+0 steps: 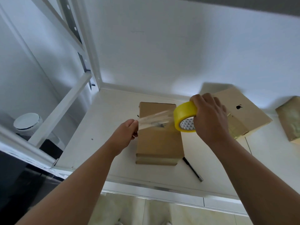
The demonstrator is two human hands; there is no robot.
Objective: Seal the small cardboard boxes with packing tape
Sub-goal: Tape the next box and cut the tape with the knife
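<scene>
A small brown cardboard box [159,143] lies flat on the white shelf [100,127] in front of me. My right hand [209,117] grips a yellow roll of packing tape [184,116] just above the box's right side. My left hand [129,129] pinches the free end of a clear tape strip [154,119], stretched across the box from the roll to its left edge. The strip hovers over the box top; whether it touches the cardboard I cannot tell.
A larger flat cardboard box [243,114] lies behind my right hand, and another box [290,120] sits at the far right. A black pen-like tool [193,169] lies by the near right corner of the small box. White shelf frame bars [60,109] stand at left.
</scene>
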